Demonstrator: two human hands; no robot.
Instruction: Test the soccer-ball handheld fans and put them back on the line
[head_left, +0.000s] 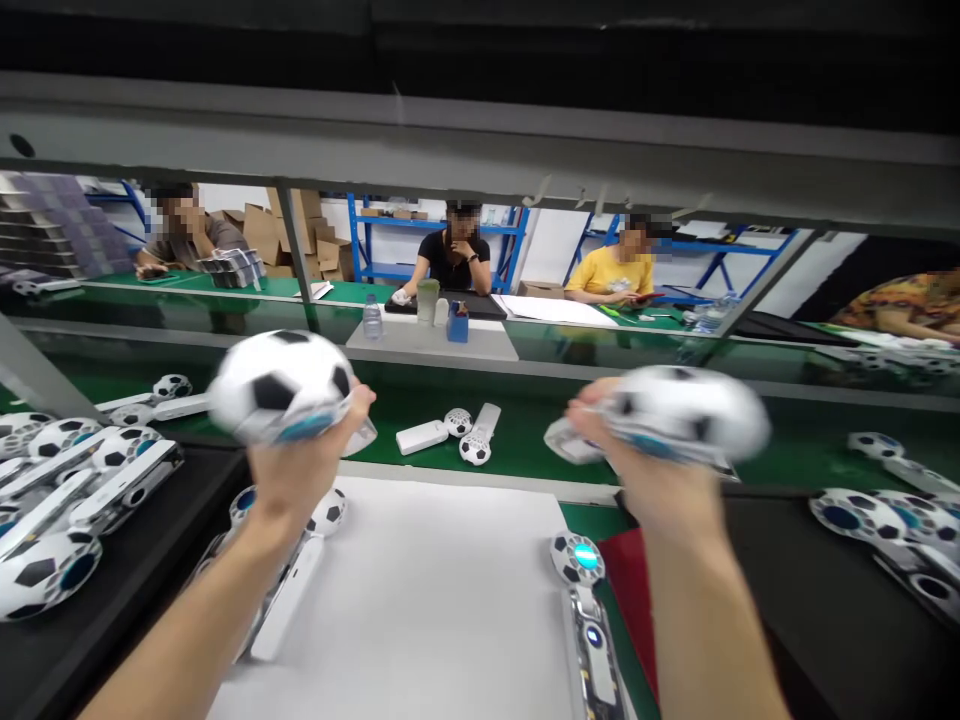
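Observation:
My left hand (300, 462) is closed round a football-patterned toy (279, 385) with a blue underside, raised above the bench and blurred by motion. My right hand (654, 470) grips a second football-patterned toy (686, 412), also raised and blurred. Below them lies a white sheet (420, 600) on the bench. At its right edge rests a similar toy with a lit cyan centre (579, 558) on a white handle. Another ball toy (328, 512) on a white handle lies at the sheet's left edge.
Black trays hold several ball toys at the left (52, 480) and right (885, 520). More toys and white handles (457, 432) lie on the green conveyor. Three people sit at the far bench behind a water bottle (373, 317) and a cup. A red pad (630, 580) lies right of the sheet.

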